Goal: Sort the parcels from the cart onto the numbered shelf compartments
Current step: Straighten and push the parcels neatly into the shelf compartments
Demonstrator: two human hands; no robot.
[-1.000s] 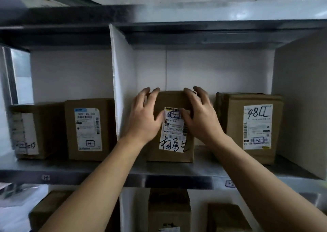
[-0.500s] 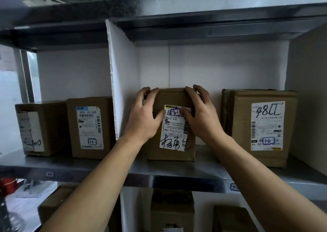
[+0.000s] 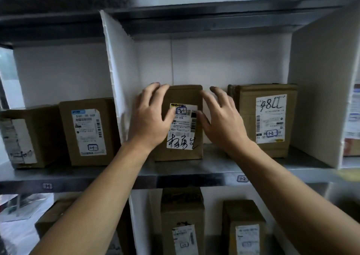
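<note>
Steel shelf (image 3: 220, 163), spanning the frame at mid-height, upper tier split by a white divider (image 3: 118, 75) standing left of centre. Compartment right of the divider: large parcel marked "98LL" (image 3: 263, 120), right of centre, boxed mark "1-2" low on its label. Task parcel (image 3: 183, 130), centre of frame, upright on the shelf deck in the same compartment, near the divider and apart from the large parcel, label facing out; its boxed mark (image 3: 181, 110) appears inverted and is not surely legible. Left hand (image 3: 151, 122): fingers spread and nearly straight, lying on the parcel's left front corner, thumb across the label, not clamped. Right hand (image 3: 224, 122): fingers spread wide, just beside the parcel's right edge, thumb tip at the label's margin, gripping nothing. Edge tag "1-2" (image 3: 242, 178), lower right of centre on the shelf lip. Step in hand, as judged: seating and letting go. Handling note: square the front face with the shelf lip, keep the label outward, confirm the mark against the edge tag, and lift both hands straight back so the carton does not twist or tip.
</note>
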